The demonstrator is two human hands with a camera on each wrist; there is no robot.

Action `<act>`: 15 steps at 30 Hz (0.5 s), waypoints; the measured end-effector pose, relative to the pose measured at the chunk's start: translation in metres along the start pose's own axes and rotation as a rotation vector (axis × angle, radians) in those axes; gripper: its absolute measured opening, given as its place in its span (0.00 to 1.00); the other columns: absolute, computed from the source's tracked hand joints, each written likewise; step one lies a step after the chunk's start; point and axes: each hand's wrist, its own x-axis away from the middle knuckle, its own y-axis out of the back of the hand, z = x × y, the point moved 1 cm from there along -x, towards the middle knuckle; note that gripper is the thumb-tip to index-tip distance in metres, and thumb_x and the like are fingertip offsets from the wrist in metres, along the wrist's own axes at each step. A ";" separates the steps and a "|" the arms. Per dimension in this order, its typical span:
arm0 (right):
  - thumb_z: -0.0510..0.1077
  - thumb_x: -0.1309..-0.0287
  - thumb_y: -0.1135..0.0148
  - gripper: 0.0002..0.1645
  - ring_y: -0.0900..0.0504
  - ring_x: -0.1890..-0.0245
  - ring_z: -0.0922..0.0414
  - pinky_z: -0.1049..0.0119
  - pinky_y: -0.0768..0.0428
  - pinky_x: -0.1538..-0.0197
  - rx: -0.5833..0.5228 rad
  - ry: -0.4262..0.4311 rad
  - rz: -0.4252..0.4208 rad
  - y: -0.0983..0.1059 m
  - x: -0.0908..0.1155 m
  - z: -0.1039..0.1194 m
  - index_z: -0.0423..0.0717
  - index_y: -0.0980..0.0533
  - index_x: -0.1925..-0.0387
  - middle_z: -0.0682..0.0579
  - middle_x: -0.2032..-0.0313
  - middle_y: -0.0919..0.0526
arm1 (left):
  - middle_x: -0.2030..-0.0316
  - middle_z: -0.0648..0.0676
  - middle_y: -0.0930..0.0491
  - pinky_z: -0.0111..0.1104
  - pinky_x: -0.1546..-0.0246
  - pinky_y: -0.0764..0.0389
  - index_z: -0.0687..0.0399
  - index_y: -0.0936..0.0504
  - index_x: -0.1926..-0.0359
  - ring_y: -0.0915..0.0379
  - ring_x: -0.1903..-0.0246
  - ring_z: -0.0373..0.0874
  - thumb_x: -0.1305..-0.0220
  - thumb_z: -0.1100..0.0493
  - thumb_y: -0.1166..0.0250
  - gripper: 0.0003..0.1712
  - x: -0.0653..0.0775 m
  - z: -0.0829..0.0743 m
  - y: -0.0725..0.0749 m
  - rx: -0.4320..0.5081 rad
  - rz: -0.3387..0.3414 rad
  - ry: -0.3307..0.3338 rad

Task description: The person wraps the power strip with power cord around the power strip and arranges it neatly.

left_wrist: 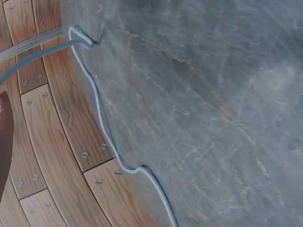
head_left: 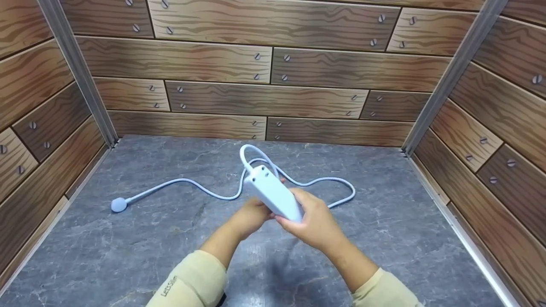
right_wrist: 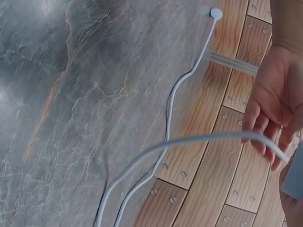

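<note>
A pale blue-white power strip (head_left: 275,194) is held tilted above the floor, one face with small dark holes at its upper end turned up. My right hand (head_left: 318,219) grips its lower end, fingers wrapping round the far side. Close by the lower left side is my left hand (head_left: 251,217), its fingertips partly hidden behind the strip. In the right wrist view the left hand (right_wrist: 279,94) has loose fingers beside the cord, apparently holding nothing. The cord (head_left: 213,194) loops from the strip's upper end and winds across the floor to a rounded plug (head_left: 118,204) at left.
A grey marble-patterned floor (head_left: 128,251) lies under the hands. Wood-plank-patterned walls (head_left: 213,64) stand at the back and both sides, joined by metal corner posts (head_left: 452,81). Part of the cord (head_left: 341,192) curves out on the right.
</note>
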 end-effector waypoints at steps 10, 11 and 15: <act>0.51 0.60 0.30 0.28 0.24 0.68 0.57 0.60 0.25 0.64 0.211 -0.138 -0.036 0.003 -0.002 -0.016 0.45 0.25 0.55 0.52 0.64 0.20 | 0.79 0.51 0.30 0.37 0.72 0.21 0.58 0.33 0.46 0.31 0.79 0.41 0.33 0.63 0.52 0.15 0.011 0.011 -0.008 -0.163 0.083 -0.040; 0.52 0.60 0.30 0.28 0.24 0.69 0.56 0.59 0.25 0.66 0.251 -0.148 -0.030 0.004 -0.002 -0.019 0.46 0.25 0.56 0.52 0.65 0.20 | 0.80 0.50 0.30 0.35 0.75 0.22 0.59 0.31 0.48 0.32 0.80 0.40 0.33 0.63 0.51 0.13 0.012 0.010 -0.008 -0.207 0.092 -0.051; 0.55 0.59 0.32 0.28 0.24 0.71 0.55 0.58 0.26 0.69 0.392 -0.202 0.018 0.008 -0.002 -0.028 0.47 0.25 0.56 0.53 0.65 0.21 | 0.80 0.48 0.27 0.28 0.80 0.30 0.60 0.24 0.55 0.36 0.83 0.38 0.34 0.63 0.49 0.10 0.015 0.005 -0.004 -0.356 0.088 -0.067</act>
